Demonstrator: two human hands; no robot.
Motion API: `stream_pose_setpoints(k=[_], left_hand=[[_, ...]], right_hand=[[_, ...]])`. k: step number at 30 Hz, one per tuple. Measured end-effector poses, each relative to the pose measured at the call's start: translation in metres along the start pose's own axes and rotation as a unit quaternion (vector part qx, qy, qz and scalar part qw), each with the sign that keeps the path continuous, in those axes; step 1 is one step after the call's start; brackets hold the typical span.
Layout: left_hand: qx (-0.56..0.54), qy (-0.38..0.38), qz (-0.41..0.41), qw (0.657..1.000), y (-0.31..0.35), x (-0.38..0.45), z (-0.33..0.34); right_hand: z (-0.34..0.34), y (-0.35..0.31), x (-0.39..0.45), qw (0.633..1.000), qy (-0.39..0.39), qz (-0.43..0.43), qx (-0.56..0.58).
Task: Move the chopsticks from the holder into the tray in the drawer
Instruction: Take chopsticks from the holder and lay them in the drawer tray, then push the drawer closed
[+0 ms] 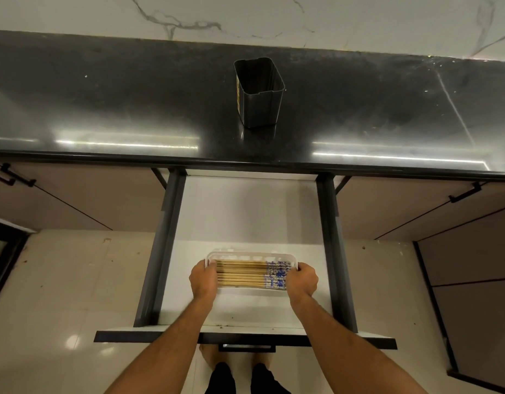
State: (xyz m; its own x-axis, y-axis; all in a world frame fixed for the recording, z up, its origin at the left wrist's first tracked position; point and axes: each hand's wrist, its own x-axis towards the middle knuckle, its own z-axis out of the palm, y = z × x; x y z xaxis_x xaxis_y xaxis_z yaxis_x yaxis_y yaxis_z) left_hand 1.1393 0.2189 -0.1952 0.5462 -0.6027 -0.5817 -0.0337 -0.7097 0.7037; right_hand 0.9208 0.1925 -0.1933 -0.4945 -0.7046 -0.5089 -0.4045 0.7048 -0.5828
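Several wooden chopsticks (245, 275) with blue-and-white patterned ends lie side by side in a white plastic tray (237, 254) inside the open drawer (245, 211). My left hand (203, 280) grips the tray's left end. My right hand (302, 280) grips its right end, over the patterned tips. The dark square holder (259, 92) stands upright on the black countertop behind the drawer, and nothing shows inside it.
The drawer has dark side rails (163, 245) and a dark front panel with a handle (247, 347) near my feet. Closed cabinet doors with black handles (464, 191) flank it. The black countertop (103, 103) runs under a white marbled wall.
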Motion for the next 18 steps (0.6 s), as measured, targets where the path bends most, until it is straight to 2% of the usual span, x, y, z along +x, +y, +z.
stream_pose_setpoints(k=[4,8,12,16,18], left_hand=[[0.023,0.0,0.034,0.999,0.0,-0.006,-0.004],[0.122,0.014,0.131,0.984,0.005,-0.023,-0.01],[0.247,0.03,0.271,0.93,0.01,-0.04,-0.018],[0.299,0.029,0.407,0.862,0.012,-0.057,-0.025],[0.316,0.025,0.453,0.833,0.006,-0.067,-0.03]], right_hand=[[-0.008,-0.003,-0.001,0.999,-0.018,-0.033,-0.038],[-0.017,-0.007,-0.011,0.985,-0.02,-0.134,-0.109],[-0.029,-0.007,-0.025,0.945,0.006,-0.267,-0.19],[-0.037,-0.003,-0.048,0.881,0.037,-0.395,-0.256],[-0.038,0.003,-0.064,0.857,0.04,-0.422,-0.292]])
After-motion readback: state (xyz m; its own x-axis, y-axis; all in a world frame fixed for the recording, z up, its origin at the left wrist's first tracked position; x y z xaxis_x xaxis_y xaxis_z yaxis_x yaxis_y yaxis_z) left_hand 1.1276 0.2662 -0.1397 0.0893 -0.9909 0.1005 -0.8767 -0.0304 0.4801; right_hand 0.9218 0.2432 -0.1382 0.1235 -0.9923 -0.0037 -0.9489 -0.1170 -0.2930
